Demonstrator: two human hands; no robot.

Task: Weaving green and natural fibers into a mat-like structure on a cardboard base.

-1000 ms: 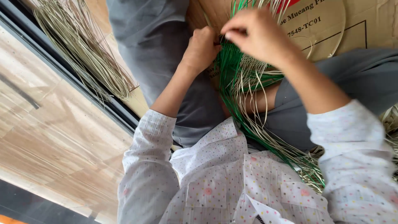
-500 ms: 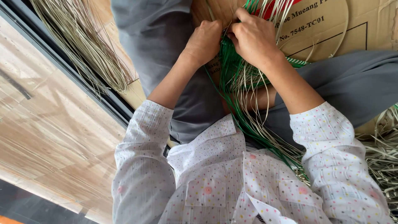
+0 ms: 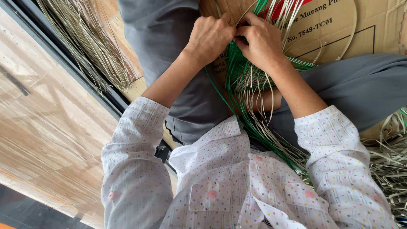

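Observation:
My left hand (image 3: 210,38) and my right hand (image 3: 262,42) meet fingertip to fingertip over my lap. Both pinch thin strips of a woven piece made of green and pale straw strands (image 3: 243,80). The loose ends of the strands trail down across my grey trousers (image 3: 356,91) toward my dotted white shirt (image 3: 229,178). The part under my fingers is hidden, and red strips (image 3: 285,7) show just beyond my right hand.
A flattened cardboard box (image 3: 339,29) lies under my legs. A bundle of pale dried strips (image 3: 85,38) rests at the upper left beside a dark floor rail (image 3: 72,63). More loose straw (image 3: 392,161) is piled at the right. Wood-look flooring (image 3: 38,127) fills the left side.
My hands have come closer together, with the right hand moving in toward the left on the strands. The view has shifted slightly, so the hands sit more to the centre.

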